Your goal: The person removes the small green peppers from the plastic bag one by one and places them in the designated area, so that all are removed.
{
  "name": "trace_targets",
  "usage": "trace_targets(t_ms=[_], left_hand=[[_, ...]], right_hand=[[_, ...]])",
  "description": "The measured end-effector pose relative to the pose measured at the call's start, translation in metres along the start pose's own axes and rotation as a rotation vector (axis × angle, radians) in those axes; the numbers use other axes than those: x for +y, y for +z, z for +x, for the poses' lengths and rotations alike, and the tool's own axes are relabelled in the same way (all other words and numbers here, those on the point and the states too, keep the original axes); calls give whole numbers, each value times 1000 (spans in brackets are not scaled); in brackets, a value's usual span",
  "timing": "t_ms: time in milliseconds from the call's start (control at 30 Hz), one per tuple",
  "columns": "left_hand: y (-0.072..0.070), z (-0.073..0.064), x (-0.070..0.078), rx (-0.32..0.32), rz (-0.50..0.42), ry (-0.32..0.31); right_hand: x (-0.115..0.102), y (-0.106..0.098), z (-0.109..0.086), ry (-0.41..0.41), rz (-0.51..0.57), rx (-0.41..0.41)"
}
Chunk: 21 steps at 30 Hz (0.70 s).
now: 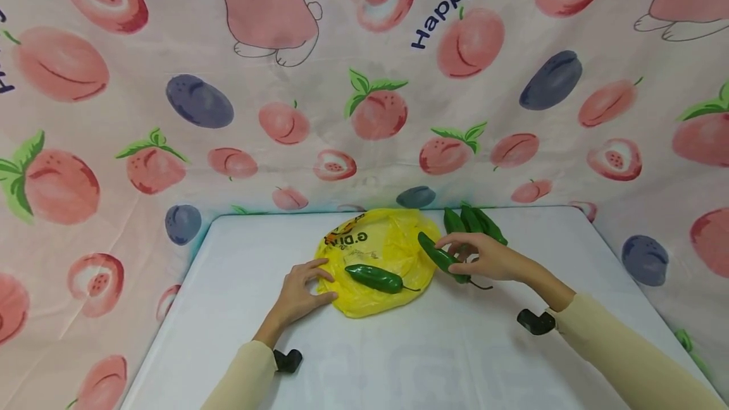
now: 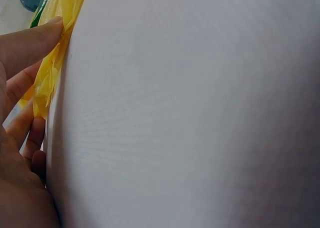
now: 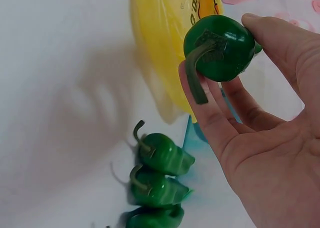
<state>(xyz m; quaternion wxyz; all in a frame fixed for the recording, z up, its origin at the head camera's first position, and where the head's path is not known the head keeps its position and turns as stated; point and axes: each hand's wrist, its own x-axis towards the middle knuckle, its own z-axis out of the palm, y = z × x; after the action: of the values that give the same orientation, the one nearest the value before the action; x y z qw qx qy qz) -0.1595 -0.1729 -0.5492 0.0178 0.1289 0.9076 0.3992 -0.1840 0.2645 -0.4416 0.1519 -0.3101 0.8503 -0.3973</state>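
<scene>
My right hand (image 1: 484,257) pinches a green chili pepper (image 1: 438,257) between thumb and fingers, above the right edge of a yellow plastic bag (image 1: 398,239). In the right wrist view this pepper (image 3: 220,45) shows its stem end, with the curved stem towards the camera. Another green pepper (image 1: 373,278) lies on the flattened bag, its stem pointing right. My left hand (image 1: 299,290) rests at the bag's left edge, thumb and fingers spread apart and touching the plastic. In the left wrist view the thumb (image 2: 37,40) lies against the crumpled yellow bag (image 2: 57,58).
Several more green peppers (image 1: 475,221) lie side by side at the back of the white table (image 1: 398,359), right of the bag. A fruit-printed cloth (image 1: 319,87) hangs behind the table. Black wrist cameras (image 1: 535,321) sit at both sleeves.
</scene>
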Motion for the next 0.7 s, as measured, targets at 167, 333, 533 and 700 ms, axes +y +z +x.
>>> trace_targets(t_ms=[167, 333, 533, 700], left_hand=[[1, 0, -3, 0, 10, 8], [1, -1, -3, -5, 3, 4], [0, -1, -1, 3, -1, 15], [-1, 0, 0, -10, -1, 2]], right_hand=[[4, 0, -12, 23, 4, 16], [8, 3, -22, 36, 19, 23], [13, 6, -35, 61, 53, 26], [18, 9, -47, 80, 70, 41]])
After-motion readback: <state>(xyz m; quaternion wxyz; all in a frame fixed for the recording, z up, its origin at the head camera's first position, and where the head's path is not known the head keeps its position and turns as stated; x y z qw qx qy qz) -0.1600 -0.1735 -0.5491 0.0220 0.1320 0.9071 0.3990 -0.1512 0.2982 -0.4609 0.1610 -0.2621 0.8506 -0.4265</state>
